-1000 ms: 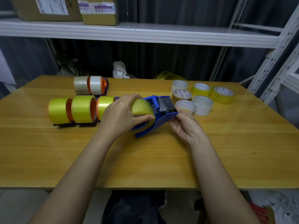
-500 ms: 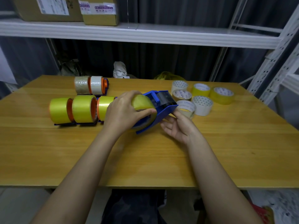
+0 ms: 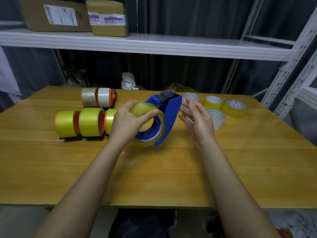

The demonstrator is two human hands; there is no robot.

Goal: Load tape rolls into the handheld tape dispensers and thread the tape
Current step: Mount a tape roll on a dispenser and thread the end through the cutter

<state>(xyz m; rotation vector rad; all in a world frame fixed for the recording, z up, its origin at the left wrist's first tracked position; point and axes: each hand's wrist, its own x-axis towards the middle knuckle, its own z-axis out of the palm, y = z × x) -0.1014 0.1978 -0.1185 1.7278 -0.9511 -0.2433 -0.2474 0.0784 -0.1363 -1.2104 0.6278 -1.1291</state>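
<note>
Two cardboard boxes [image 3: 56, 16] [image 3: 108, 18] on white shelf [image 3: 188, 45], left end; wooden table [image 3: 240, 169] below; dark curtain [image 3: 188, 18] behind.

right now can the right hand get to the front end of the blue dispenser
Probably yes. The right hand is open and empty just beside the blue dispenser, nothing between them. The left hand grips only the tape roll side.

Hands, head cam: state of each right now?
Left hand: closed on the yellow tape roll seated in the blue tape dispenser.
Right hand: open, holding nothing, beside the dispenser.
</note>
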